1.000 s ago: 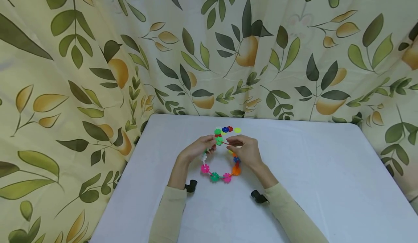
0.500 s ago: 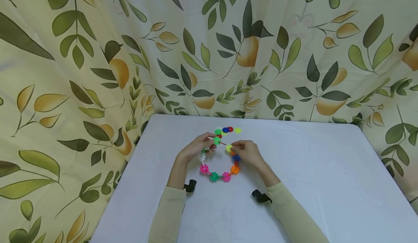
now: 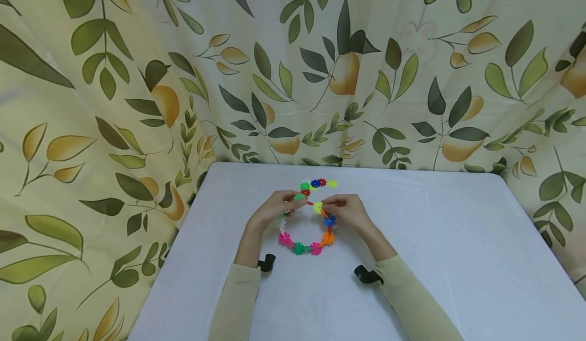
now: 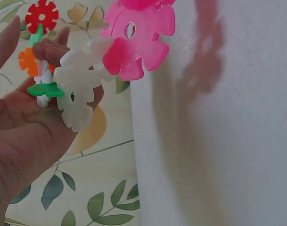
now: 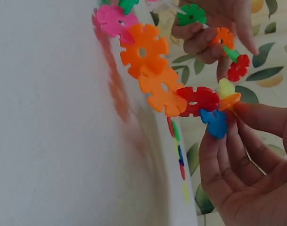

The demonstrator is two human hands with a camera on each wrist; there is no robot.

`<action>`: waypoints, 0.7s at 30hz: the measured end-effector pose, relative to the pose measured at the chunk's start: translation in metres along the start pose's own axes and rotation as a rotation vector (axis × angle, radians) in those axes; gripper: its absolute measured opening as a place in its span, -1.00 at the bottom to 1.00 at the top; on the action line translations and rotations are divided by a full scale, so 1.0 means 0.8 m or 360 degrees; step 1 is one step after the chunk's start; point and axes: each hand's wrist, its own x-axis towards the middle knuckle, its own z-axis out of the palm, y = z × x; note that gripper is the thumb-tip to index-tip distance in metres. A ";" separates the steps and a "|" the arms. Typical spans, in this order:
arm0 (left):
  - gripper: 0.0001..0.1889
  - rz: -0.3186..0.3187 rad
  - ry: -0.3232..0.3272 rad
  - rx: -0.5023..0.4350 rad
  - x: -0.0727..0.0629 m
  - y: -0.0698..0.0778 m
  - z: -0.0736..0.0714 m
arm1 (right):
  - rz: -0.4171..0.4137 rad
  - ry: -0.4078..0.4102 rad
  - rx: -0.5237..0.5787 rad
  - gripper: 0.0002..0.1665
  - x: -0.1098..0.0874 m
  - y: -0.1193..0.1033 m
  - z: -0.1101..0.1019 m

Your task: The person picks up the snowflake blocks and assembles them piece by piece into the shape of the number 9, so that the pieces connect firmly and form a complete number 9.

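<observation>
A chain of flower-shaped plastic snowflake discs, slotted into one another, curves in a ring between my hands. Its near side shows a pink disc point(image 3: 286, 239), a green disc point(image 3: 299, 248) and an orange disc point(image 3: 327, 238). My left hand point(image 3: 273, 210) grips one end by a green disc point(image 3: 299, 197); a red disc point(image 4: 42, 10) sticks out past its fingers in the left wrist view. Thumb and fingertips of my right hand point(image 3: 350, 211) pinch the other end, at a yellow disc point(image 3: 318, 207) and the orange one point(image 5: 229, 100) joined to it. The two ends are close together.
Beyond the hands, several loose discs lie on the white table, including a blue disc point(image 3: 315, 183), a red disc point(image 3: 322, 182) and a yellow disc point(image 3: 332, 183). A leaf-patterned curtain point(image 3: 384, 127) hangs behind the table's far edge.
My right hand has shifted its hold onto the yellow end and brought it leftward, nearer the red end. The left fingers now cover more of the green disc.
</observation>
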 end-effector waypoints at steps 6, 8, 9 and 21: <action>-0.67 -0.0003 0.0043 -0.0024 0.001 -0.001 0.000 | -0.0080 0.0051 0.0130 -0.78 -0.003 -0.009 0.001; -0.64 -0.0003 0.0045 -0.0035 0.001 -0.001 0.000 | -0.0105 0.0074 0.0161 -0.78 -0.004 -0.011 0.002; -0.62 -0.0005 0.0045 -0.0044 0.001 -0.001 0.000 | -0.0118 0.0083 0.0170 -0.78 -0.004 -0.013 0.002; -0.56 -0.0020 0.0010 -0.0164 -0.001 0.006 0.001 | -0.0206 0.0145 0.0209 -0.80 -0.011 -0.025 0.007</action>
